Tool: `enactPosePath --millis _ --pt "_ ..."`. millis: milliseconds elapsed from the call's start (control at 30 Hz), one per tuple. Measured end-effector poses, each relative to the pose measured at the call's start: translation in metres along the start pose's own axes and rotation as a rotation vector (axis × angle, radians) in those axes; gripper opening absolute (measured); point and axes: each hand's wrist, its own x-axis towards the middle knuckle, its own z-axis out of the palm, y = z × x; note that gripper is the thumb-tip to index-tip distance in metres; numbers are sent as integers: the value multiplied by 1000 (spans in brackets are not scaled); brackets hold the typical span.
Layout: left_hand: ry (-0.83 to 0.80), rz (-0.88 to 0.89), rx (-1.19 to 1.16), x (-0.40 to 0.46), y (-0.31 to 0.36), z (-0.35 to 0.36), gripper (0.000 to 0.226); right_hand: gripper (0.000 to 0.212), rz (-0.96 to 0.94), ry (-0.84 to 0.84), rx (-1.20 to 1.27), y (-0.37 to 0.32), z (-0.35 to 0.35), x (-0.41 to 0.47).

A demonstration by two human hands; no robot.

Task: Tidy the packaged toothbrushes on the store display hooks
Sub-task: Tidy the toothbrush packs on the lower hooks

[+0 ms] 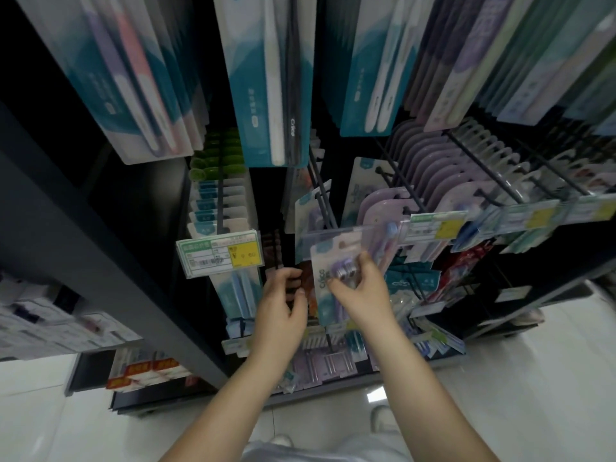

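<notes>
Right hand (358,288) pinches purple toothbrush pack (333,278) below the yellow price tag (242,256); left hand (283,301) fingers curled on dark packs (301,288). Step: re-hanging; next, find hook.

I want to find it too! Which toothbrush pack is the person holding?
Look at the dark store rack, middle row of hooks. Just right of the green and yellow price tag, the right hand pinches one pack. It is the only one tilted out from its row, with purple brush heads and upright lettering on its left edge.

Two hands (283,308), three yellow-patched price tags (220,256), packaged toothbrushes (273,78) too many to count.
</notes>
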Motion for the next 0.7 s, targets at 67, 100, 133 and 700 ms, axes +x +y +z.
enactPosePath --millis 67,100,133,700 --pt "-24 -6 -11 3 1 2 21 41 -2 -1 20 3 -2 -3" --pt "-42 -10 -27 4 2 3 19 42 6 3 23 5 -2 -3" --pt "-60 -9 -42 4 2 4 17 43 11 7 22 8 -2 -3" --pt "-119 -143 -146 17 2 7 28 29 112 -76 7 9 16 12"
